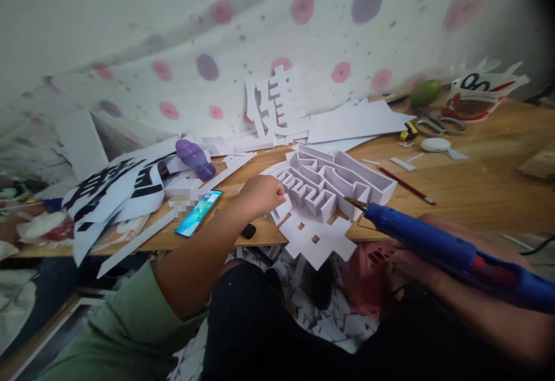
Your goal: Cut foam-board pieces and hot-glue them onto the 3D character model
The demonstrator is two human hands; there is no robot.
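White walls (328,206) already stand across most of the hollow letter (329,182) on the table (477,167), though its flat near part (332,243) looks bare. The right hand (410,264) grips a blue glue gun (429,242); whether the curled left hand (262,194) holds anything cannot be told.

White sheeting with pink and purple spots (260,34) hangs behind the brown wooden table (477,173). On the tabletop: slim smartphone (199,212), screen lit; translucent purple bottle (194,158), tilted, beyond it; green oval fruit (425,93) just beside a red-and-white tub (472,103); silver metal scissors (440,126); smooth white oval object (436,145) near the scissors.
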